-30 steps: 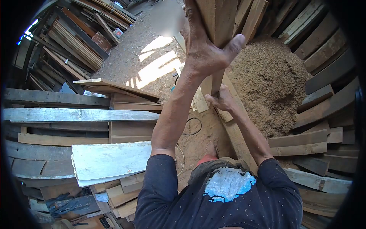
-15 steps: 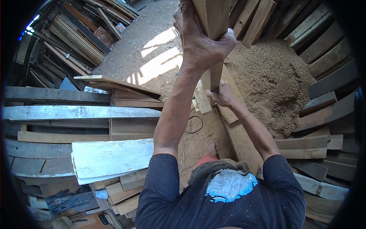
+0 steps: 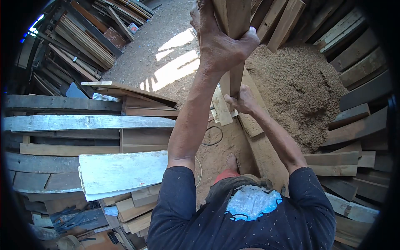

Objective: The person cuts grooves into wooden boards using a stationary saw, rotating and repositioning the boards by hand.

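Note:
A long wooden beam (image 3: 238, 25) stands up close to the camera, its upper end out of the frame. My left hand (image 3: 221, 46) grips it high up, thumb on the right side and fingers round the left. Lower down, my right hand (image 3: 243, 100) holds the same beam near its lower part, with the thumb pointing left. Beneath the hands lie a pale short board (image 3: 222, 109) and a long plank (image 3: 260, 141) running toward my body.
A large sawdust heap (image 3: 298, 91) lies to the right, with leaning boards (image 3: 362, 66) behind it. White-painted boards (image 3: 125, 173) and stacked planks fill the left. A cable (image 3: 221, 135) curls on the ground near my bare foot (image 3: 232, 161).
Since a second ago, the view has shifted slightly, and my left hand and the beam's upper part appear a little further left and lower. Both hands keep their hold.

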The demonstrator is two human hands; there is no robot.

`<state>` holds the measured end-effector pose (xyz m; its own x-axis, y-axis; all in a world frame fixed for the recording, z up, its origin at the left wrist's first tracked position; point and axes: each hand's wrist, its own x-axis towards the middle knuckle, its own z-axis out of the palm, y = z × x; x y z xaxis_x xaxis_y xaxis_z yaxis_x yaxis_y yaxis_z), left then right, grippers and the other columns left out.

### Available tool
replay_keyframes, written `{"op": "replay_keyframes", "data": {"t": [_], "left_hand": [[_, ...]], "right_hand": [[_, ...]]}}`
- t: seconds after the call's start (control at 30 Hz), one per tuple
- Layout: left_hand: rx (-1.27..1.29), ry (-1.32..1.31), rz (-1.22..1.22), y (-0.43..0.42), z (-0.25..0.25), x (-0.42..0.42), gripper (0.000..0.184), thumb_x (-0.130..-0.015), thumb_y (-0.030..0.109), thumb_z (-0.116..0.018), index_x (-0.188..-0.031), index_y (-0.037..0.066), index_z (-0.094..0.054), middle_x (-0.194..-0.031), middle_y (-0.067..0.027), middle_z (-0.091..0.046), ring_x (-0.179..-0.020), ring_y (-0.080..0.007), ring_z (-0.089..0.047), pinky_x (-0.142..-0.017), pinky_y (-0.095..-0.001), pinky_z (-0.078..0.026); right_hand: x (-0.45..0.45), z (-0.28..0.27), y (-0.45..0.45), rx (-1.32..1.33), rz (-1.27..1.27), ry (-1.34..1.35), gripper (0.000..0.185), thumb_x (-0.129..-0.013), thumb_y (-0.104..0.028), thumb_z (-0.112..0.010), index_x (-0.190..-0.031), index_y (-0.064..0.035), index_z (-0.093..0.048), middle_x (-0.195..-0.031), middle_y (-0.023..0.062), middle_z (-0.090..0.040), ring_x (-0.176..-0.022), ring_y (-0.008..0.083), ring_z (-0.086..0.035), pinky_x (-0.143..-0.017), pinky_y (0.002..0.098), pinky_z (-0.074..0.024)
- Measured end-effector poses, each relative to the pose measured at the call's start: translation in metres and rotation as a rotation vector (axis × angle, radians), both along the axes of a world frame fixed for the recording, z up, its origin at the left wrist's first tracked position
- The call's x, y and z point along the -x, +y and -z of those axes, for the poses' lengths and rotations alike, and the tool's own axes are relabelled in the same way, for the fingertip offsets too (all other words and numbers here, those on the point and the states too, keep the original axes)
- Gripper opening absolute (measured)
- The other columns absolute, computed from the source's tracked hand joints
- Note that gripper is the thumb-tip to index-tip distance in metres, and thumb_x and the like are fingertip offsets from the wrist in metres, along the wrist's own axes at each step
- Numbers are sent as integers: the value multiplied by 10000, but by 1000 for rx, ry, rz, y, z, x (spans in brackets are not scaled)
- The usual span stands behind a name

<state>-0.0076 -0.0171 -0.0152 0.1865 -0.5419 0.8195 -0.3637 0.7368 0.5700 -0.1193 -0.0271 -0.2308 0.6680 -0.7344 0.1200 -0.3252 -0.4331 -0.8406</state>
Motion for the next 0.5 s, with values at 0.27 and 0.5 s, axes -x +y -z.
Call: {"op": "replay_keyframes", "data": {"t": [0.27,0.5], "left_hand": [[124,-55,21,-17,6,-13,1152,-658,-19,-601,-1659,120,-49,-1447,-178,-400,-1285,-280,-482,-1034,-390,-470],[86,-163,-164,-12,5,-19,1150,-652,6,-616,-1655,97,-60,-1450,-192,-407,-1322,-306,-456,-1107,-423,-403]], "right_hand": [[-7,-1,-5,9,-19,-25,196,-794,-181,-752,-918,-39,-697,-742,150,-699,-714,323,-710,-700,443,-548],[-13,1,-9,6,4,-13,209,-799,-199,-737,-891,-23,-674,-714,158,-679,-704,327,-705,-695,447,-546]]}}
